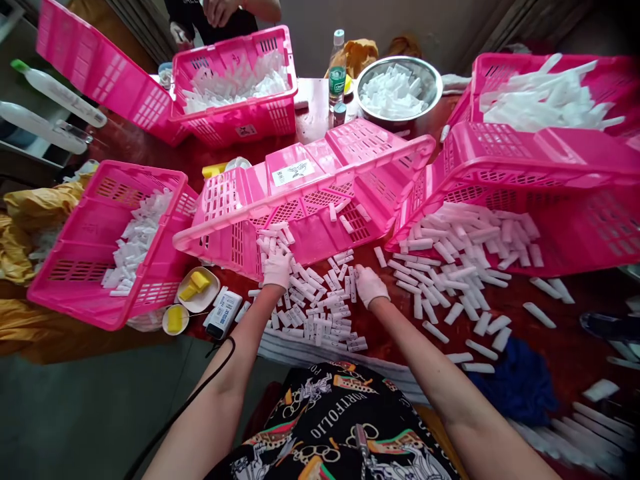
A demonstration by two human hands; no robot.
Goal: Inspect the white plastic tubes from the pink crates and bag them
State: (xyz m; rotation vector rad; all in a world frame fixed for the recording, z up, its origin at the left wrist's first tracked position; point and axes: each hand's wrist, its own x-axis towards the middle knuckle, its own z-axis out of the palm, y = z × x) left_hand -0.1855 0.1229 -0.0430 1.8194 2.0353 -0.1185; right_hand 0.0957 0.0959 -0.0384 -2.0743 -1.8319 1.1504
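My left hand (277, 269), in a white glove, lies over small white plastic tubes (273, 233) at the front lip of a tipped pink basket (320, 241). Its fingers are stretched forward and touch the tubes; no firm hold shows. To the right, my right hand (371, 285), gloved too, has its fingers drawn together at the edge of a loose pile of printed tubes (327, 313). A short white tube (353, 288) stands at those fingertips and seems pinched there. Part of the fingers is hidden by the glove's own back.
A second tipped basket (575, 227) spills tubes (450, 247) at right. More pink baskets (250, 120) hold white pieces, as does a steel bowl (435, 100). A bottle (337, 77), yellow sponges (194, 285) and a pale boxy device (224, 313) stand about. Across the table is another person's hand (220, 10).
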